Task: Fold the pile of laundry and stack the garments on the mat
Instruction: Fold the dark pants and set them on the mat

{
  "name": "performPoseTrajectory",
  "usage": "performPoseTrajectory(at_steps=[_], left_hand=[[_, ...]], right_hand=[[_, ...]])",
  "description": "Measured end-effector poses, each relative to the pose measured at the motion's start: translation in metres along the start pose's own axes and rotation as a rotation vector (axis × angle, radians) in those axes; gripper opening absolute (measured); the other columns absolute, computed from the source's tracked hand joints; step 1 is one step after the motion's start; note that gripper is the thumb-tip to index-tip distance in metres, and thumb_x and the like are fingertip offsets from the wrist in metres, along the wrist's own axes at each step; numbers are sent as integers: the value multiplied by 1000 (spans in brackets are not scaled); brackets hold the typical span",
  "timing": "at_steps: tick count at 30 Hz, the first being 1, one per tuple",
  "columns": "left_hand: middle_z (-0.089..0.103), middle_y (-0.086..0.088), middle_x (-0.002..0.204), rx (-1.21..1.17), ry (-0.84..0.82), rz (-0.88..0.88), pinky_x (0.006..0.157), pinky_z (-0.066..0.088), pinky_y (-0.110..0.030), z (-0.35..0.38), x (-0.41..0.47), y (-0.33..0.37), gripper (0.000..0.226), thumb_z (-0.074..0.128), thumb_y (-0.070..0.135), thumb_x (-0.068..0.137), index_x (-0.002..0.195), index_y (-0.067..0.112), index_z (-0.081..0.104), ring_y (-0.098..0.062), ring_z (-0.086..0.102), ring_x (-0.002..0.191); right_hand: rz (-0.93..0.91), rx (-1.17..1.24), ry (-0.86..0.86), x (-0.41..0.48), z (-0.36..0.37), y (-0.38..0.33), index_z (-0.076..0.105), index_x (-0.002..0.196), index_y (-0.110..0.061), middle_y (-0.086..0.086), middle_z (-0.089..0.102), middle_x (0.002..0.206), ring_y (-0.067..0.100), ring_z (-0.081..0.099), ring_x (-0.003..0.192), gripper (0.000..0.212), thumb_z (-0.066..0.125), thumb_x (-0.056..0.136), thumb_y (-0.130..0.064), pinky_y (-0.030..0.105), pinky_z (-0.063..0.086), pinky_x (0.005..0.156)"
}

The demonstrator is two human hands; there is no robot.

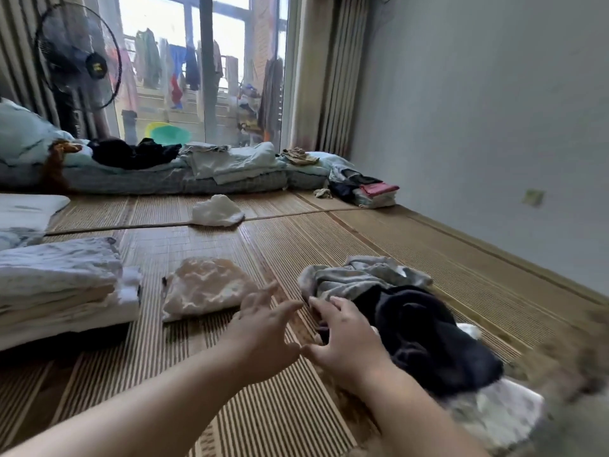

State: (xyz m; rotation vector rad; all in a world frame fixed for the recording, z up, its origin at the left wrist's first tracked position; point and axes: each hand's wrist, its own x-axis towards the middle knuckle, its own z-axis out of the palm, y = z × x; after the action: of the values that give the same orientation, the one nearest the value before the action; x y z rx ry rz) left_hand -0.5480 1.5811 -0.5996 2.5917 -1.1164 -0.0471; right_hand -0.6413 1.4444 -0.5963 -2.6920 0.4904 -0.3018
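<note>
Both empty & splayed, L hand [263,328] over bare mat [280,252], R hand [346,341] at laundry pile [412,318] edge

head camera looks forward and down, close over the mat [230,407].

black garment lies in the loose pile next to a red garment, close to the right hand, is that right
Not quite. The piece next to the black garment is a grey garment, not a red one. The head view shows the two together in the loose pile on the mat, close to the right hand.
</note>
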Motion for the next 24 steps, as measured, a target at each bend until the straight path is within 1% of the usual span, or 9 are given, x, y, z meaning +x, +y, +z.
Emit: performPoseTrajectory(at_steps=[5, 9, 13, 15, 17, 18, 20, 22, 24], left_hand=[[2, 1, 160, 66, -68, 99, 117, 17, -45, 26, -6, 64, 77, 53, 50, 77, 146, 44, 20, -29, 5, 146], [7, -4, 160, 165, -131, 118, 118, 18, -43, 53, 11, 82, 83, 52, 50, 75, 148, 40, 14, -31, 11, 145], [6, -5, 161, 196, -232, 18, 111, 30, -46, 71, 34, 91, 93, 62, 51, 76, 148, 45, 3, -36, 22, 141], [24, -10, 154, 224, -287, -41, 102, 43, -45, 72, 47, 98, 76, 63, 39, 80, 145, 41, 23, -35, 41, 130], [54, -8, 130, 264, -296, -17, 89, 51, -39, 68, 58, 105, 41, 55, 20, 86, 126, 27, 52, -30, 57, 112], [60, -7, 119, 261, -301, -1, 84, 51, -36, 64, 62, 108, 33, 50, 13, 88, 119, 21, 58, -28, 60, 107], [63, -10, 115, 184, -311, 19, 81, 49, -32, 51, 72, 113, 30, 42, 6, 93, 118, 11, 59, -27, 61, 104], [63, -10, 105, 7, -294, 5, 66, 50, -22, 28, 83, 114, 30, 41, 2, 95, 120, 5, 56, -16, 66, 91], [59, -4, 82, -135, -300, 0, 48, 45, -12, -5, 86, 116, 28, 43, -6, 93, 118, 2, 56, 3, 62, 55]], right_hand=[[194, 101, 40, -44, -22, 56, 33, 143, -44, -3, 26, 154, 21, 30, 139, 74, 66, 76, -49, 46, 31, 110], [314, 93, -20, -45, -29, 94, 27, 145, -44, 1, 21, 157, 25, 26, 141, 85, 67, 70, -46, 47, 32, 109], [358, 33, -132, -34, -32, 118, 28, 143, -45, 2, 21, 156, 28, 22, 141, 89, 71, 65, -43, 48, 30, 110], [351, 16, -205, -30, -27, 124, 33, 141, -45, 1, 28, 150, 28, 29, 137, 87, 72, 64, -45, 47, 29, 108], [333, 33, -225, -27, -25, 129, 35, 140, -44, -1, 37, 143, 27, 38, 132, 87, 72, 62, -46, 47, 31, 108], [325, 61, -212, -25, -25, 131, 36, 141, -43, -2, 39, 141, 26, 40, 130, 87, 72, 61, -46, 47, 32, 108], [319, 135, -178, -24, -27, 133, 39, 139, -43, -4, 43, 137, 23, 46, 126, 87, 73, 59, -45, 47, 37, 106], [301, 210, -129, -26, -29, 133, 54, 119, -47, -11, 58, 118, 18, 57, 110, 67, 71, 54, -46, 46, 44, 97], [288, 340, -27, -27, -31, 137, 64, 86, -38, -11, 69, 86, 13, 64, 85, 29, 71, 58, -44, 38, 51, 79]])
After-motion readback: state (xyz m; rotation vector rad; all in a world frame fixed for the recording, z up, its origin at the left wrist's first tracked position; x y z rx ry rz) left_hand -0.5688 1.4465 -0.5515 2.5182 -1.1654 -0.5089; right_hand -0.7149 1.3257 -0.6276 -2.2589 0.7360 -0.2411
